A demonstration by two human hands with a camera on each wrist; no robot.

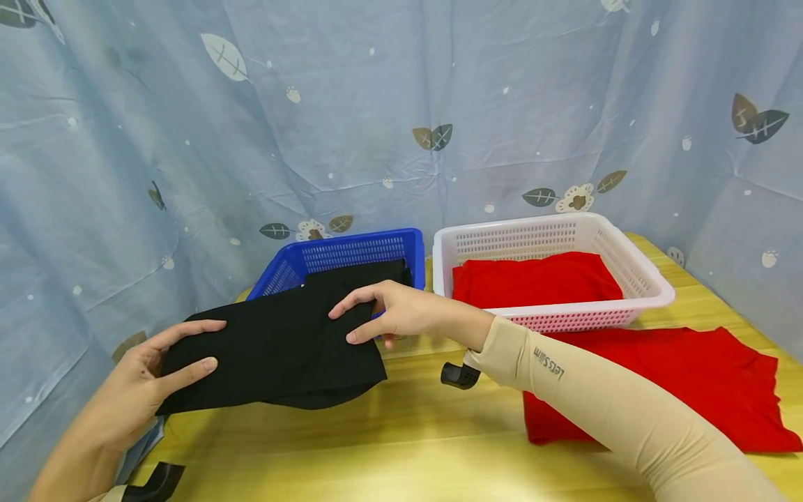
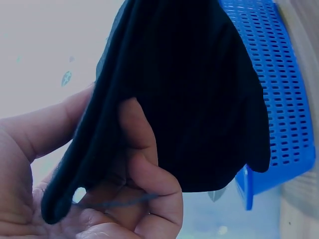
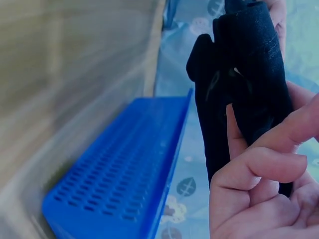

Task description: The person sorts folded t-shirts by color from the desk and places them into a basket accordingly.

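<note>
A folded black cloth (image 1: 276, 348) is held up between my two hands, in front of the blue basket. My left hand (image 1: 128, 380) grips its left end, thumb on the near face and fingers behind. In the left wrist view the layered fold of the black cloth (image 2: 194, 109) runs between thumb and fingers, with a loose thread across them. My right hand (image 1: 410, 310) pinches the cloth's upper right part. Curled fingers of the right hand (image 3: 254, 194) show round the black cloth (image 3: 254, 59) in the right wrist view.
Behind the held cloth stands a blue basket (image 1: 410, 240) with another black cloth (image 1: 389, 272) in it. To its right, a white basket (image 1: 640, 282) contains a folded red cloth (image 1: 539, 279). A red garment (image 1: 677, 390) lies on the wooden table (image 1: 401, 446), partly under my right forearm.
</note>
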